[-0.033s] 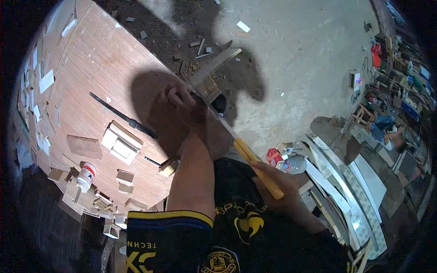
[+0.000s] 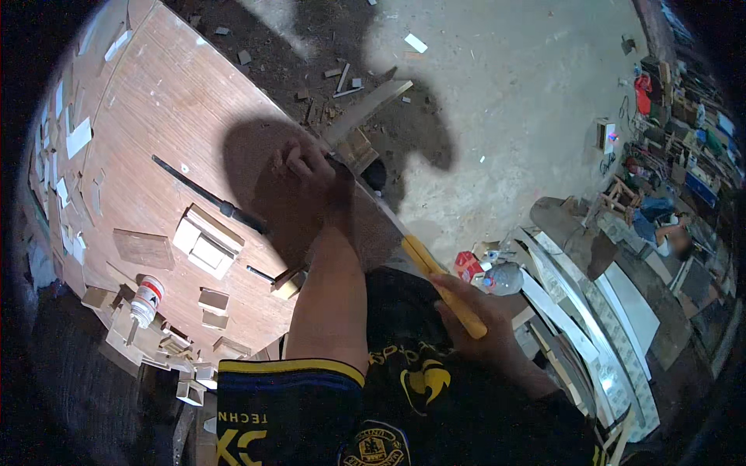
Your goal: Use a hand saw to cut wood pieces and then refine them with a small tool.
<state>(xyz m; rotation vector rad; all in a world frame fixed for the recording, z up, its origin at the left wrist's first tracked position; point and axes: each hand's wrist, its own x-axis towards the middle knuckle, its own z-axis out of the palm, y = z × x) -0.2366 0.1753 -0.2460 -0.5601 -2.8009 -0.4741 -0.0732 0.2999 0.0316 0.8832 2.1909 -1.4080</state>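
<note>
My right hand (image 2: 474,311) is wrapped round the yellow handle of a thin-bladed tool that looks like a handsaw (image 2: 441,281). Its narrow blade, seen nearly edge-on, slants up and left along the table's edge. Beyond the blade's far part, a wood block (image 2: 357,147) and a curved pale strip (image 2: 369,113) stick out past that edge. My left hand (image 2: 311,175) rests at the table edge with its fingers bent, in deep shadow; what lies under them is hidden.
On the wooden table (image 2: 183,85) lie a dark rod (image 2: 203,190), a pale box-like frame (image 2: 208,242), a white-and-red bottle (image 2: 148,301) and several small wood pieces. Long boards (image 2: 594,326) and a clear plastic bottle (image 2: 505,279) are at the right. Scraps litter the floor.
My right hand and the saw handle have shifted very slightly to the right. My left hand stays in about the same place.
</note>
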